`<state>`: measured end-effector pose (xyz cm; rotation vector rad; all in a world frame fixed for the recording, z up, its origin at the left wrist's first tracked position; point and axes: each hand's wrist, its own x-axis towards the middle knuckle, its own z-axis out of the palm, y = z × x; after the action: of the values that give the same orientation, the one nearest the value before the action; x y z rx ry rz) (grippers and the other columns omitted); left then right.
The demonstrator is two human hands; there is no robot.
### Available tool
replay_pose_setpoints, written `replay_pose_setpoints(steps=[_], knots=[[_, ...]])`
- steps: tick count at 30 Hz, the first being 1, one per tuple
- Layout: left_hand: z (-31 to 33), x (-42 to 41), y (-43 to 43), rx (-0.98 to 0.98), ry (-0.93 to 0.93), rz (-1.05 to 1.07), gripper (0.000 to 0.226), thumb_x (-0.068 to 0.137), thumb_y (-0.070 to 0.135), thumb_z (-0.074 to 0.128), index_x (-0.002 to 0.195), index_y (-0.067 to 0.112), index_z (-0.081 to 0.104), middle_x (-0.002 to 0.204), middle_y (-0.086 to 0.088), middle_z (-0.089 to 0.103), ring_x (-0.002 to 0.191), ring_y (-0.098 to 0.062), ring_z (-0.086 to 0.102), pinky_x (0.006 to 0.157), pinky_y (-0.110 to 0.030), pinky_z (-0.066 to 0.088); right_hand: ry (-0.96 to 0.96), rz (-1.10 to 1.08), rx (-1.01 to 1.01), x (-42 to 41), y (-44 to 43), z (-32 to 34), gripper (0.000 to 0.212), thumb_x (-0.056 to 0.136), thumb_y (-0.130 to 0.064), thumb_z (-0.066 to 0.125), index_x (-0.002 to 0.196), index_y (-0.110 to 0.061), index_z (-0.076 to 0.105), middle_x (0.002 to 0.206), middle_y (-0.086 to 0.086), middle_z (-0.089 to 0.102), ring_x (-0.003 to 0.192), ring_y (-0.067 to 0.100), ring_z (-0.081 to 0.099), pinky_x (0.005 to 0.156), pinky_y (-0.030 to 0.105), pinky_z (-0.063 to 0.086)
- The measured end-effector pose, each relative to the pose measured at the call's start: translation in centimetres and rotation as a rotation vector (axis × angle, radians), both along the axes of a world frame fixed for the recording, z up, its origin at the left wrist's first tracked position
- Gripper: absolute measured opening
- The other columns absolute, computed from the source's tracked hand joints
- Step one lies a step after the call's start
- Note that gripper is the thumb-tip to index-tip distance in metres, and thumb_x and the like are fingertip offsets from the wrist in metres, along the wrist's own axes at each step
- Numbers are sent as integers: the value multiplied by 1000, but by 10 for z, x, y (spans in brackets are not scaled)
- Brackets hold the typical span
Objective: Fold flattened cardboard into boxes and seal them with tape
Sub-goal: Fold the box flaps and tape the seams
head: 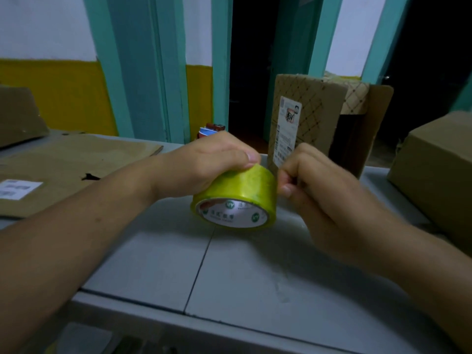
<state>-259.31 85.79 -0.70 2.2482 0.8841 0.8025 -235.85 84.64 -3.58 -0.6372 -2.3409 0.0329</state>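
Tape roll (236,198): your left hand (204,162) grips it steady; your right hand (314,190) pinches at its edge, likely seeking the end.

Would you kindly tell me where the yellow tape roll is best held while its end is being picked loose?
Grip the tape roll across its curved outer band from above, as the left hand does. Its core faces the camera, axis roughly level, so a top grip probably steadies it and leaves its right edge free for the right hand.
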Motion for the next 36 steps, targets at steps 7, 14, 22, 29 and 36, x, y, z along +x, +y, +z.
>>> replay_pose_setpoints(steps=[7,14,22,29,36], knots=[[-4,-6,6,9,46,72,41,102,27,43,71,38,67,72,21,57,71,-1,53,72,-22,37,208,-24,64,1,-11,4,34,85,-22,78,114,-13,64,104,-13,73,98,-2,69,82,22,58],[1,0,0,32,78,76,44,103,27,40,68,39,63,68,22,54,68,1,51,69,-20,37,289,-45,-98,-4,-16,7,39,83,-26,78,116,-23,58,91,-16,73,86,8,73,75,23,59],[-23,-7,8,710,349,198,22,106,27,53,97,34,72,97,14,72,87,2,60,82,-18,47,459,-178,-230,-15,-18,-3,27,85,-18,81,103,-26,63,89,-13,72,89,4,72,78,21,60],[-13,4,5,852,486,220,34,87,14,47,99,-7,70,94,-28,71,95,-22,45,88,-37,37,444,-209,-299,-18,-18,-7,21,91,-12,75,100,-28,64,93,-13,68,92,3,69,80,20,59],[-17,-1,14,984,419,289,33,102,19,50,111,-6,70,112,-27,72,111,-27,55,75,-25,42,457,-129,-327,-17,-25,-11,22,91,-9,73,98,-27,63,93,-12,68,96,7,69,80,20,59]])
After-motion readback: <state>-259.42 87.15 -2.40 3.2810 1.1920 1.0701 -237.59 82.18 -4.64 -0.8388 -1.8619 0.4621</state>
